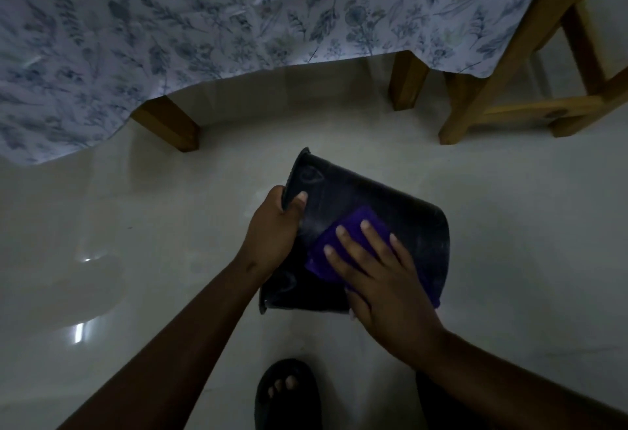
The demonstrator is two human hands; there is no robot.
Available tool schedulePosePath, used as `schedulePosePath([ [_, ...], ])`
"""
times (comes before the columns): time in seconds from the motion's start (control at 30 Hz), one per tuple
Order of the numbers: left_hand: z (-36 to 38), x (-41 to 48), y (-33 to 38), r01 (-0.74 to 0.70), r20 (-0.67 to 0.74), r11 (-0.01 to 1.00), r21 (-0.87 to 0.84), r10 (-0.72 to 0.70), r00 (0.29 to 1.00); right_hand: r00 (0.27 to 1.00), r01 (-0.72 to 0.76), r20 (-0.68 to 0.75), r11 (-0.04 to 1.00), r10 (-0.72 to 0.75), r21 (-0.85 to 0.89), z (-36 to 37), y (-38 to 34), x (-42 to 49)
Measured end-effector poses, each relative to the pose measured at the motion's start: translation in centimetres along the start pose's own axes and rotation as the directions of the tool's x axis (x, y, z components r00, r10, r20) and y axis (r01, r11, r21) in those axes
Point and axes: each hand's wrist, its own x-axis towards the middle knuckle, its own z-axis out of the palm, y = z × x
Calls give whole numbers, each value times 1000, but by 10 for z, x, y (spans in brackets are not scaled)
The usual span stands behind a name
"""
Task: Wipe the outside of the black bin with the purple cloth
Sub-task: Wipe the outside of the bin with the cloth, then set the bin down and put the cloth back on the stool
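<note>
1. Your black bin [390, 205] lies tipped on its side over the glossy floor [509, 242], a smooth, dusty plastic wall facing up.
2. Your left hand [272, 229] is clamped on the ribbed rim; loosen it and the bin may roll.
3. Your right hand [377, 273], fingers spread flat, presses the soft purple cloth [360, 222] against the wall; it could bunch.

No legible text, label, brand, number or sign appears anywhere in the view. The black bin [367, 205] carries only a faint raised oval mark near its rim, too dim and blurred to be read as lettering. The tablecloth [204, 21] bears a printed pattern of blue leaves and flowers, without words. The purple cloth [360, 232] is plain.
</note>
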Motion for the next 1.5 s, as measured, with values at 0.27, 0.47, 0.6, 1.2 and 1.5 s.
schedulePosePath([
  [0.27,0,-7,-6,-29,51,998,-50,31,998,986,-160,-10,969,165,187,-21,26,56],
  [0.47,-2,-16,-13,-50,-9,999,-17,50,999,977,-214,35,951,212,225,-20,27,57],
  [0.6,-5,-14,-15,-55,18,997,-50,56,998,997,-55,-46,982,65,181,-11,11,20],
  [1.2,-23,-60,5,-555,195,623,551,551,812,875,-239,-186,734,447,636,-99,8,11],
  [1.5,2,-77,-25,-647,392,428,630,544,742,886,-217,-181,726,428,653,-107,7,-3],
])
